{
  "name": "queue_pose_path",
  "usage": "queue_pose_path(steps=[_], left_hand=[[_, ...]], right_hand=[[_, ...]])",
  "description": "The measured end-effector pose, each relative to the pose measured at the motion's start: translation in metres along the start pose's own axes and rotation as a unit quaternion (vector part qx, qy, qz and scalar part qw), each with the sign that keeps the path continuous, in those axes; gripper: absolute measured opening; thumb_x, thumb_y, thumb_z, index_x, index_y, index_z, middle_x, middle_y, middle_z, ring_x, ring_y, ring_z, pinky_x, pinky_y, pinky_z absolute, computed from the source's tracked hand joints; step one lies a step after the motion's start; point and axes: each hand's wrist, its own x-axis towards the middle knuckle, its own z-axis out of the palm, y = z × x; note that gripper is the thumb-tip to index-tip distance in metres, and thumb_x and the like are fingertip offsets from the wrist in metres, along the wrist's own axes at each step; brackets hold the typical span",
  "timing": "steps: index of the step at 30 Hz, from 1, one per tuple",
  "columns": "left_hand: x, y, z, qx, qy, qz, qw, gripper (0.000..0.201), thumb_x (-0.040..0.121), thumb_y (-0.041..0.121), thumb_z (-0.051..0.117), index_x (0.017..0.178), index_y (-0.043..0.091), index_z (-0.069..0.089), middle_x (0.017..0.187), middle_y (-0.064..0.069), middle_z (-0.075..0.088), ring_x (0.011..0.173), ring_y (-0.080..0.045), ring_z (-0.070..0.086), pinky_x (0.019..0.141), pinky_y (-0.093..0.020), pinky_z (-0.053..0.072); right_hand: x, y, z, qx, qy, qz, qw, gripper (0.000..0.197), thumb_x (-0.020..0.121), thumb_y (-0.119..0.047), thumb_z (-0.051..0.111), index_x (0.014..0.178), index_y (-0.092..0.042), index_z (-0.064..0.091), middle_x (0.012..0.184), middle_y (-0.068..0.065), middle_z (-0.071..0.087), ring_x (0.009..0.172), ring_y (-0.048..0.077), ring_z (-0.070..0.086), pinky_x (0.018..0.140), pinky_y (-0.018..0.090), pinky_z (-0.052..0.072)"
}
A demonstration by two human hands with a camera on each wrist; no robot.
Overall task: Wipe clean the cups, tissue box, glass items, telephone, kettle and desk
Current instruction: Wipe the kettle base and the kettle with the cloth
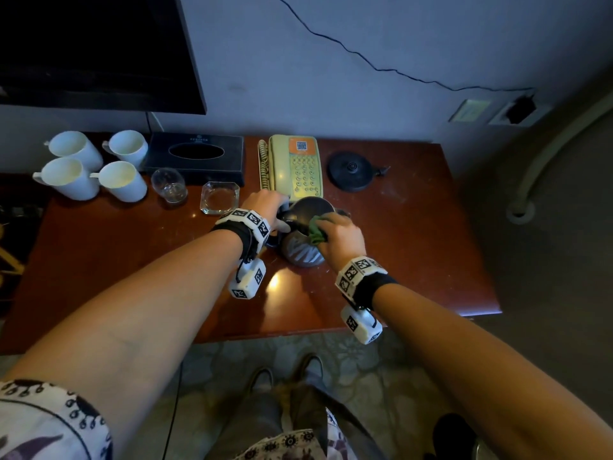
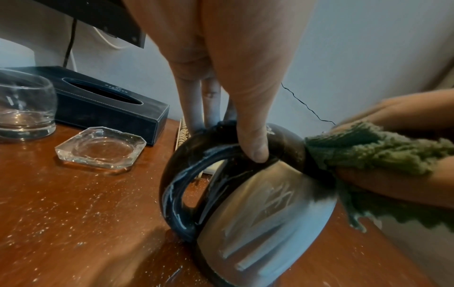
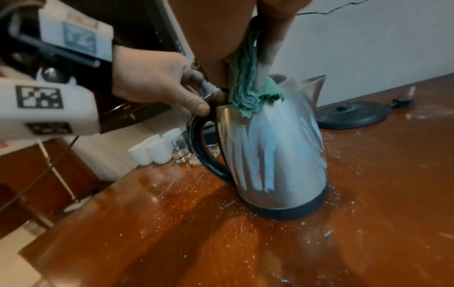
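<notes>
From overhead I see my left hand gripping the handle of the kettle, which stands mid-desk before the telephone, while only the right wrist camera shows the streaks below the green cloth that my right hand pinches against its top.

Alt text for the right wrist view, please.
The right hand presses a green cloth against the top of a steel kettle standing on the speckled desk, while the left hand grips its black handle.
</notes>
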Motion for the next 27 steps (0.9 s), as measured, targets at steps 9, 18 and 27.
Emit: queue_pose_path(steps=[9, 18, 27], left_hand=[[-0.015, 0.012, 0.018, -0.011, 0.054, -0.033, 0.998, 0.046, 0.076, 0.045, 0.084, 0.104, 0.015, 0.061, 0.104, -0.008, 0.067, 0.096, -0.032, 0.065, 0.076, -0.039, 0.052], [-0.011, 0.011, 0.011, -0.08, 0.038, -0.034, 0.996, 0.045, 0.102, 0.04, 0.05, 0.136, 0.011, 0.051, 0.137, -0.015, 0.054, 0.122, -0.037, 0.053, 0.099, -0.043, 0.043], [0.019, -0.003, 0.026, -0.04, 0.016, 0.115, 0.992, 0.046, 0.104, 0.025, 0.049, 0.15, 0.029, 0.046, 0.162, 0.003, 0.031, 0.144, -0.025, 0.037, 0.117, -0.037, 0.031]], right_hand=[[-0.014, -0.019, 0.011, 0.064, -0.064, -0.113, 0.989, 0.027, 0.078, -0.016, 0.076, 0.105, -0.02, 0.075, 0.104, 0.0, 0.073, 0.093, 0.025, 0.067, 0.076, 0.039, 0.057], [-0.014, 0.005, -0.025, 0.13, 0.039, 0.077, 0.988, 0.026, 0.078, -0.02, 0.072, 0.104, -0.022, 0.073, 0.103, -0.005, 0.068, 0.086, 0.011, 0.059, 0.079, 0.03, 0.052], [0.008, -0.018, -0.009, 0.147, 0.027, 0.101, 0.984, 0.041, 0.079, -0.002, 0.064, 0.116, -0.019, 0.073, 0.116, 0.0, 0.064, 0.104, 0.023, 0.061, 0.09, 0.036, 0.051]])
